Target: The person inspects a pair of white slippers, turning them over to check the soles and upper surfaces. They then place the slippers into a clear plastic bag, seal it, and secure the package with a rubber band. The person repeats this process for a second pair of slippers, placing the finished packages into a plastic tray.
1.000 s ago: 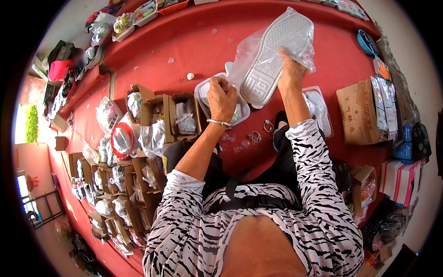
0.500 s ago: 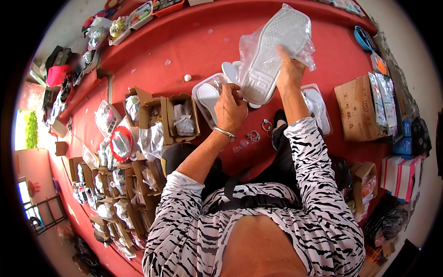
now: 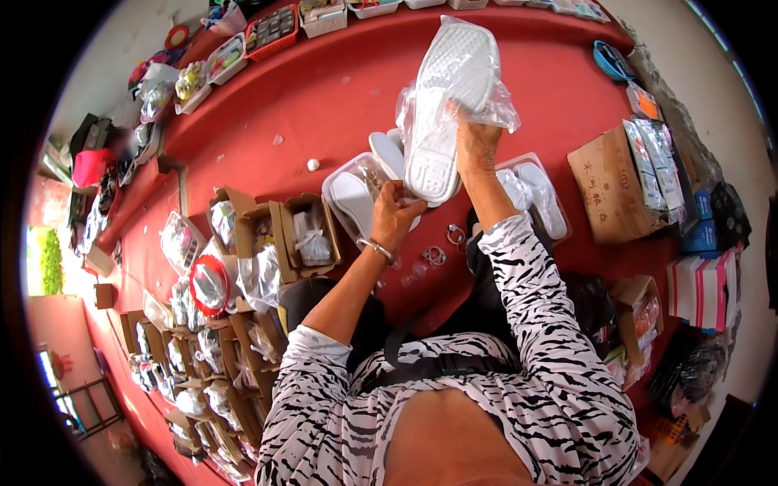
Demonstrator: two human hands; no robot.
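Observation:
My right hand (image 3: 478,144) is closed round the side of a white shoe sole (image 3: 433,150), its patterned tread facing up. A loose clear plastic bag (image 3: 496,101) wraps the sole, which stands tilted with its broad end away from me. Down by the narrower end, my left hand (image 3: 392,217) pinches at the lower edge of the bag; its fingertips are partly hidden. Just beyond that hand, a clear plastic bin (image 3: 331,185) holds a white insole (image 3: 352,198). More white pieces (image 3: 386,151) lie behind the sole, partly covered by it.
Right of my hands stands another clear bin (image 3: 565,212) with bagged white soles. Several small open cardboard boxes (image 3: 312,240) crowd the left, and a large carton (image 3: 609,194) is at the right. Wire rings (image 3: 434,256) and a white ball (image 3: 313,164) lie on the red floor covering (image 3: 324,113).
The bagged sole has shifted left and turned more upright in view, with both hands moving along with it. Both keep their hold. The whole view has shifted slightly.

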